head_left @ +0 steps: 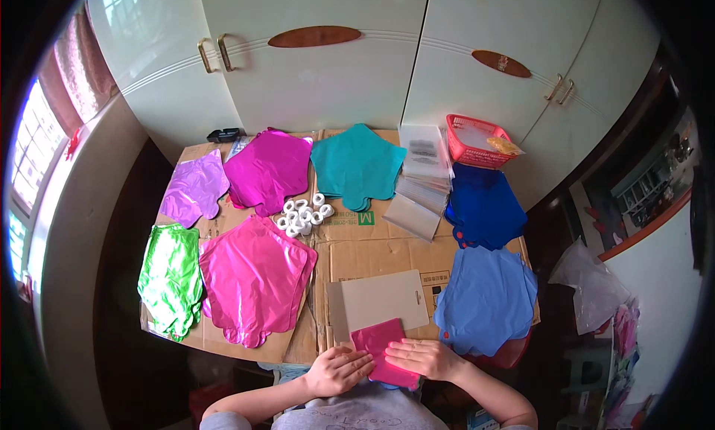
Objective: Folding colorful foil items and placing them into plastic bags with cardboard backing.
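Observation:
A folded magenta foil sheet (377, 335), perhaps a flat balloon, lies in front of me at the table's near edge, with blue showing at its lower end. My left hand (341, 370) rests on its left side, fingers stretched out. Across its right side lies my right hand (426, 358), flat with fingers extended. Just beyond, partly under the foil, is a beige card (387, 300) with a small slot on its right. Left of it spreads a stack of pink star-like foil balloons (255, 277); light blue ones (488, 300) lie to the right.
Cardboard (357, 251) covers the table. Further stacks are green (170, 277), lilac (195, 186), purple (269, 169), teal (359, 164) and dark blue (488, 206). White ribbon rolls (298, 220) cluster centrally. Clear plastic sleeves (417, 203) lie near a red basket (477, 158). Cabinets (313, 80) stand behind.

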A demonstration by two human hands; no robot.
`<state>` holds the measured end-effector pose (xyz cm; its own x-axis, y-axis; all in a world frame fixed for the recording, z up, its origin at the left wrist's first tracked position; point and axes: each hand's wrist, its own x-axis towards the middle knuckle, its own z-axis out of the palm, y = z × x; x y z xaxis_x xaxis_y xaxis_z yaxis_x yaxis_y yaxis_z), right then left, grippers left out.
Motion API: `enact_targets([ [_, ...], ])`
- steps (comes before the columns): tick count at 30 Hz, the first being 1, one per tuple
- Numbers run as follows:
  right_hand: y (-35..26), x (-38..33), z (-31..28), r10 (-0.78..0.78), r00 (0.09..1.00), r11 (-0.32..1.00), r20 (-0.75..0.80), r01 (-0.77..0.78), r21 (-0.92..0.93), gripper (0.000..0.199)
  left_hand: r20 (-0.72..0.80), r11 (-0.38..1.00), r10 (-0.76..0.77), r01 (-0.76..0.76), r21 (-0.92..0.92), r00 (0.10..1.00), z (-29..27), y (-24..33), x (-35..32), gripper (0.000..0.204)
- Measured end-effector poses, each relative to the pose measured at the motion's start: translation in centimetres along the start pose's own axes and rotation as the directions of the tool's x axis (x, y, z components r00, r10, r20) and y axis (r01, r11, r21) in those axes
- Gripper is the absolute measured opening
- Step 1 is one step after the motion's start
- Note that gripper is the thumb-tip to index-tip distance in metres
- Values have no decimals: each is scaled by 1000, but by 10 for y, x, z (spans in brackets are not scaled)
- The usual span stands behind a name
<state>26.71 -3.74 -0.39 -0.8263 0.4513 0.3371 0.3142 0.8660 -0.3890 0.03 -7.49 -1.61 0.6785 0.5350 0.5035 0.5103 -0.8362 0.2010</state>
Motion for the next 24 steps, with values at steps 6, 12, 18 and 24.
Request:
enact_targets([
  [6, -3, 13, -11, 519, 809, 849, -274, -453, 272, 18, 162, 645, -583, 575, -504, 796, -27, -15, 31, 16],
  [12, 7, 41, -19, 685, 723, 285, 89, -378, 881, 24, 410, 94, -709, 652, -752, 574, -7, -55, 33, 18],
  [18, 20, 36, -11, 701, 695, 131, 160, -346, 929, 18, 399, 162, -686, 662, -731, 608, -6, -62, 28, 19],
  [24, 18, 42, 11, 825, 560, 327, -72, -371, 869, 12, 302, 330, -729, 702, -631, 614, -13, -54, 35, 18],
])
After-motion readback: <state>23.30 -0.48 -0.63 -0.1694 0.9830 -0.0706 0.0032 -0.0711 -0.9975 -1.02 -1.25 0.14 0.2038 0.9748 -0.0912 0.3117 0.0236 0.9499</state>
